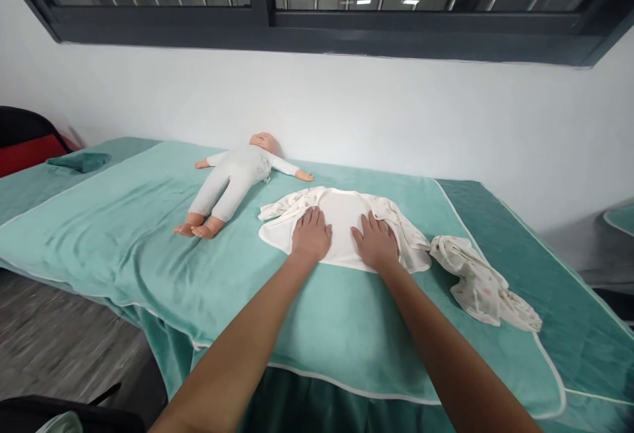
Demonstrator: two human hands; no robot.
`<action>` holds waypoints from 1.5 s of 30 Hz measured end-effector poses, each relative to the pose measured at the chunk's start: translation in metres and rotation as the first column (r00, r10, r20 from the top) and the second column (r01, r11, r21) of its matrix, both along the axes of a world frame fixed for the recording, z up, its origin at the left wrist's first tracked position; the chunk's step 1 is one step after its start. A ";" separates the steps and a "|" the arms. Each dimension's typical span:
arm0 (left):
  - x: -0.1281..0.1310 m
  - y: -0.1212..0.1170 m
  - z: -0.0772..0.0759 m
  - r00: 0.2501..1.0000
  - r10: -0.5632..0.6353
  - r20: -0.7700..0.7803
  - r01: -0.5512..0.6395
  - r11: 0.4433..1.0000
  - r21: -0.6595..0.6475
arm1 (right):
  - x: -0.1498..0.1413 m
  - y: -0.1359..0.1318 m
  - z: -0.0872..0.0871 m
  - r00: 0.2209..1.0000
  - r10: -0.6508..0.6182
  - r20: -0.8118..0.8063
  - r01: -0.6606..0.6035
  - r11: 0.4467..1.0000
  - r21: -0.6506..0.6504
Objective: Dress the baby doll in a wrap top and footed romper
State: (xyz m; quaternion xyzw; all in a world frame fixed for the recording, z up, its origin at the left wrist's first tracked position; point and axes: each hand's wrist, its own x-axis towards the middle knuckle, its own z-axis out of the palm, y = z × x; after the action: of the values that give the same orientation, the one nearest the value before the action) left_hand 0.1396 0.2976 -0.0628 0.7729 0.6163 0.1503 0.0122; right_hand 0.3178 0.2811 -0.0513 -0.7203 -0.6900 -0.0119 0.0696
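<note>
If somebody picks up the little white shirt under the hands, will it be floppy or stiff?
The shirt will probably be floppy: its sleeves lie in soft wrinkles. It looks thin and flat, so it's likely light. Pushed by the left hand or right hand, it might bunch up, since its cloth already creases.

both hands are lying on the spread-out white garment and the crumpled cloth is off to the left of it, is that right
Not quite: the head view shows the crumpled cloth to the right of the spread-out white garment. The left hand and right hand do both lie on the garment.
</note>
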 end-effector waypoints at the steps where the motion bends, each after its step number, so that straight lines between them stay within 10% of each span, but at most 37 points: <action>1: -0.005 0.000 0.000 1.000 0.018 0.002 -0.018 1.000 -0.004 | 0.001 -0.003 0.001 1.000 -0.022 0.006 0.022 1.000 0.008; 14: -0.014 -0.011 0.002 0.997 -0.010 0.081 -0.004 0.986 0.169 | -0.012 -0.024 0.001 0.994 0.097 -0.051 -0.094 0.994 0.049; 21: -0.020 -0.014 0.006 0.975 0.023 0.220 -0.093 0.945 0.312 | -0.059 0.036 0.023 0.958 0.202 -0.205 -0.191 0.979 0.074; 28: -0.030 -0.009 -0.003 0.911 0.076 0.406 -0.240 0.898 0.369 | -0.090 0.084 0.006 0.923 0.267 -0.277 -0.236 0.962 0.141; 38: -0.097 -0.017 -0.005 0.830 0.469 0.301 -0.535 0.823 0.190 | -0.069 0.095 0.002 0.808 0.334 -0.485 -0.255 0.941 0.223; 45: -0.083 -0.025 0.000 0.908 0.132 0.398 -0.282 0.894 0.348 | -0.081 0.089 0.007 0.623 0.211 -0.753 -0.215 0.972 0.094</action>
State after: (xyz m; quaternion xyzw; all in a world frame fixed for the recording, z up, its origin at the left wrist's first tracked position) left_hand 0.0569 0.2724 -0.0629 0.6462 0.6397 0.4135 -0.0474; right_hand 0.2372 0.3703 -0.0443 -0.5726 -0.6777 0.3000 0.3504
